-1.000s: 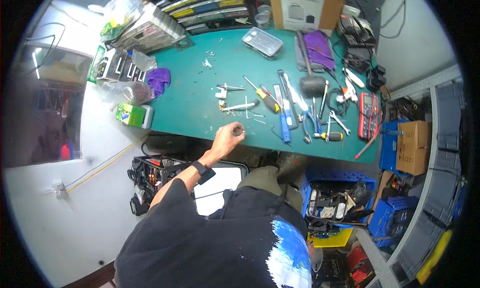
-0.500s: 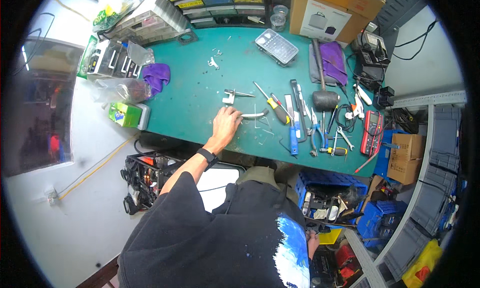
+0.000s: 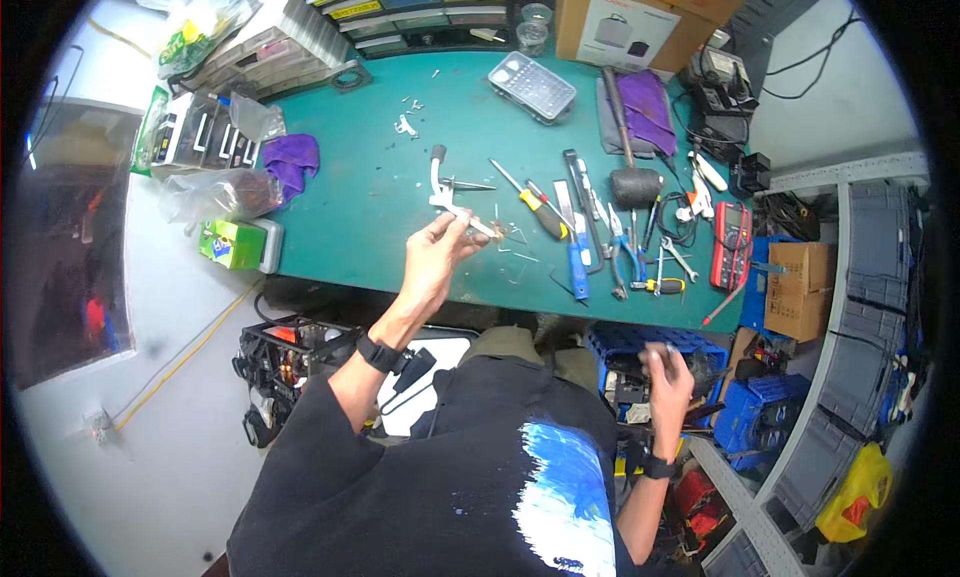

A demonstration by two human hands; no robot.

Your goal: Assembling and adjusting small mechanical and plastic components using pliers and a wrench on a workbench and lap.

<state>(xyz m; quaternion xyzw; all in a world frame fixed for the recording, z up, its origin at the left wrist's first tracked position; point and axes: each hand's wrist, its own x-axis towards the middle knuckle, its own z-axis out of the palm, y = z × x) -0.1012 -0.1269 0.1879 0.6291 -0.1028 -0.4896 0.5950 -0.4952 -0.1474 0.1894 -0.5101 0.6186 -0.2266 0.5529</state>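
My left hand (image 3: pixel 432 255) pinches a silver metal lever (image 3: pixel 474 223) just above the near part of the green bench. The lever is bent, and its far end carries a dark rubber tip (image 3: pixel 438 153). Beside and partly behind it lie a small whitish bracket (image 3: pixel 437 199) and a thin dark pointed rod (image 3: pixel 472 186). Over the blue crate, in front of the bench, my right hand (image 3: pixel 668 382) is raised with its fingers bent together; whatever is between them is blurred. A few thin metal bits (image 3: pixel 520 256) lie near the left hand.
A yellow-black screwdriver (image 3: pixel 543 214), blue-handled scraper (image 3: pixel 579 272), pliers (image 3: pixel 622 252), rubber mallet (image 3: pixel 636 188) and red multimeter (image 3: pixel 731 245) lie to the right. Farther back is a clear parts case (image 3: pixel 532 87). A blue crate (image 3: pixel 610 347) stands below the bench edge.
My left hand has lifted and turned the lever, so its rubber tip now points away from me. My right hand has risen from low at the right. The view has shifted slightly.
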